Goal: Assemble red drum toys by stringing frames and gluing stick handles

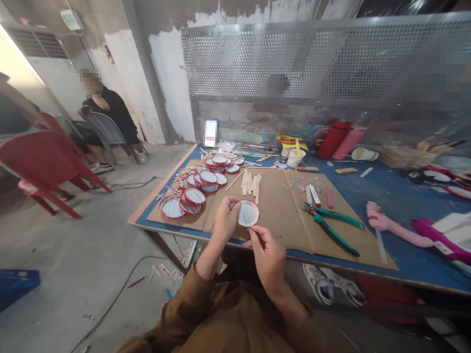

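A small round white disc with a red rim (248, 214) is held over the front of the cardboard sheet. My left hand (225, 219) is closed on its left edge, thumb and fingers pinching the rim. At the disc's lower edge, the fingertips of my right hand (268, 253) are pinched together on the rim; whether a small piece is between them cannot be made out. Beyond the disc lies a bunch of flat wooden sticks (250, 183). To the left, many similar red-rimmed discs (194, 195) are piled, with wooden sticks poking out.
Right of my hands on the cardboard (285, 215) are green-handled pliers (336, 230) and several markers (314, 195). Farther right is a pink tool (397, 228). A white cup (295, 157), phone (211, 133) and red bottle (333, 139) stand behind. A person (114, 113) sits at left.
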Tool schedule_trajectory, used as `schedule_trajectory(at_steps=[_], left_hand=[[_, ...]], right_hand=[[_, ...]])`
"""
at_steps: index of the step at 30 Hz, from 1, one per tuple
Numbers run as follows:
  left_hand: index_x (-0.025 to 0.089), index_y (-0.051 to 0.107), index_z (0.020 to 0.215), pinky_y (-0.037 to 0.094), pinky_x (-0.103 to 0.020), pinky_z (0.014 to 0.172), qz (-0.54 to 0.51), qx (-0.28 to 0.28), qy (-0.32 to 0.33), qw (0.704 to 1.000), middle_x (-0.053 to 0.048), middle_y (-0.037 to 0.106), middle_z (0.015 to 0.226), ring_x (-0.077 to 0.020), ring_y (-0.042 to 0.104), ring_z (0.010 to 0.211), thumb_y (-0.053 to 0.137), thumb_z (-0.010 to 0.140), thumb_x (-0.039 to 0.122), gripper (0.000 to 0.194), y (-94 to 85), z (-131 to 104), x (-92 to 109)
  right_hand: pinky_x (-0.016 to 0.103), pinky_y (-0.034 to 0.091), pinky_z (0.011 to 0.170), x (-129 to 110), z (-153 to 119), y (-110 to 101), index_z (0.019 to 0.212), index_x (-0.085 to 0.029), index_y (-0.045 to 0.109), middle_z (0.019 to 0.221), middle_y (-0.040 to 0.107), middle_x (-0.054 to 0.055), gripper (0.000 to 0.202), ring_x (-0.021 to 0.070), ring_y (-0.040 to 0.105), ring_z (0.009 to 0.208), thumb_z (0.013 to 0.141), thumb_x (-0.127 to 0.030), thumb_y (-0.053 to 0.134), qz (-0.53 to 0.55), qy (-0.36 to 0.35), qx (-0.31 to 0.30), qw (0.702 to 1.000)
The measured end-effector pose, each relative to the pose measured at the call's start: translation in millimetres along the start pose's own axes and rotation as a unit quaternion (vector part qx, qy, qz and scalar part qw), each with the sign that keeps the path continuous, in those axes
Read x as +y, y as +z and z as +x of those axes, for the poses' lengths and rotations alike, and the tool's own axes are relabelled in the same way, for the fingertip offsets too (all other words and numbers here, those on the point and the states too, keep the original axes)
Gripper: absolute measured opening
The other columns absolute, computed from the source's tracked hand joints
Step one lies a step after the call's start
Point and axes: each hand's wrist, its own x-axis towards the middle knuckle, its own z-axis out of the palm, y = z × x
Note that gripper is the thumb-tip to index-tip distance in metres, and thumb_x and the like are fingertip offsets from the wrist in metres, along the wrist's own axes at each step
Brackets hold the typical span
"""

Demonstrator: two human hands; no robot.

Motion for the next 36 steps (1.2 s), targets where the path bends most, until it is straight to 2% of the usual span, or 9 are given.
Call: schedule_trajectory(at_steps=[6, 14, 16, 18, 20, 22, 25, 29, 36], left_hand=[[0.016, 0.050, 0.084, 0.036, -0.018, 0.051, -0.023, 0.017, 0.017, 0.999, 0.005, 0.051, 0.063, -0.0079, 0.047, 0.054, 0.053, 0.079, 0.023, 0.010, 0.8, -0.1, -1.3], [0.017, 0.048, 0.085, 0.037, -0.018, 0.050, -0.032, 0.029, 0.009, 0.999, 0.004, 0.053, 0.063, -0.0080, 0.048, 0.053, 0.052, 0.080, 0.023, 0.009, 1.8, -0.2, 0.2], [0.017, 0.046, 0.085, 0.038, -0.019, 0.052, -0.028, 0.018, 0.013, 0.999, 0.003, 0.055, 0.066, -0.0088, 0.052, 0.055, 0.052, 0.080, 0.023, 0.009, 2.4, -0.8, -0.4], [0.018, 0.045, 0.087, 0.041, -0.020, 0.057, 0.005, 0.001, 0.025, 1.000, 0.002, 0.059, 0.069, -0.0102, 0.056, 0.060, 0.053, 0.079, 0.021, 0.011, 3.0, -2.3, -0.6], [0.018, 0.045, 0.088, 0.043, -0.022, 0.062, 0.056, -0.006, 0.042, 0.998, 0.000, 0.063, 0.072, -0.0121, 0.060, 0.067, 0.055, 0.078, 0.019, 0.014, 3.5, -4.6, 0.3], [0.019, 0.044, 0.090, 0.044, -0.023, 0.067, 0.092, -0.005, 0.051, 0.994, -0.002, 0.066, 0.075, -0.0140, 0.063, 0.073, 0.056, 0.078, 0.020, 0.017, 3.4, -6.8, 2.3], [0.019, 0.044, 0.091, 0.045, -0.025, 0.069, 0.106, -0.005, 0.056, 0.993, -0.003, 0.069, 0.079, -0.0154, 0.065, 0.076, 0.056, 0.078, 0.019, 0.018, 2.4, -8.9, 5.2], [0.019, 0.045, 0.092, 0.046, -0.025, 0.068, 0.134, -0.005, 0.068, 0.989, -0.004, 0.069, 0.080, -0.0159, 0.065, 0.074, 0.054, 0.079, 0.016, 0.017, 0.5, -9.8, 4.6], [0.019, 0.048, 0.098, 0.047, -0.027, 0.073, 0.206, -0.011, 0.096, 0.974, -0.006, 0.070, 0.086, -0.0176, 0.067, 0.083, 0.054, 0.080, 0.014, 0.021, -1.0, -10.7, 0.7]], right_hand=[[0.026, 0.052, 0.059, -7.1, -1.8, 0.1, 0.091, -0.018, 0.065, 0.065, 0.071, 0.003, 0.030, 0.0180, 0.068, 0.061, 0.086, -0.044, 0.052, 0.080, 0.065, -0.002, 0.995], [0.025, 0.051, 0.049, -7.8, -3.7, -6.5, 0.090, -0.015, 0.066, 0.056, 0.067, 0.002, 0.032, 0.0147, 0.061, 0.047, 0.083, -0.045, 0.056, 0.160, 0.106, 0.031, 0.981], [0.024, 0.049, 0.048, -4.8, 1.6, -10.7, 0.087, -0.016, 0.065, 0.058, 0.067, 0.002, 0.030, 0.0145, 0.061, 0.049, 0.085, -0.044, 0.054, 0.131, 0.071, 0.032, 0.988], [0.024, 0.049, 0.055, -3.7, 12.0, -14.9, 0.085, -0.017, 0.065, 0.068, 0.068, 0.004, 0.026, 0.0150, 0.063, 0.058, 0.086, -0.040, 0.053, 0.063, -0.014, 0.027, 0.998], [0.026, 0.049, 0.065, -5.4, 26.1, -17.4, 0.085, -0.018, 0.066, 0.078, 0.069, 0.006, 0.024, 0.0164, 0.064, 0.070, 0.088, -0.036, 0.049, -0.024, -0.107, 0.024, 0.994], [0.027, 0.046, 0.068, -8.8, 41.0, -17.0, 0.084, -0.019, 0.067, 0.081, 0.069, 0.007, 0.024, 0.0176, 0.064, 0.075, 0.088, -0.032, 0.047, -0.102, -0.149, 0.005, 0.984], [0.025, 0.043, 0.064, -14.7, 58.3, -11.9, 0.084, -0.021, 0.069, 0.082, 0.072, 0.005, 0.021, 0.0181, 0.065, 0.074, 0.086, -0.030, 0.050, -0.171, -0.121, -0.041, 0.977], [0.024, 0.040, 0.059, -21.4, 67.8, -5.0, 0.086, -0.022, 0.070, 0.076, 0.073, 0.003, 0.017, 0.0167, 0.065, 0.068, 0.082, -0.029, 0.055, -0.173, -0.051, -0.063, 0.982], [0.022, 0.033, 0.052, -27.7, 71.6, 0.1, 0.076, -0.021, 0.067, 0.061, 0.066, 0.000, 0.013, 0.0131, 0.057, 0.055, 0.077, -0.023, 0.054, -0.210, -0.057, -0.051, 0.975]])
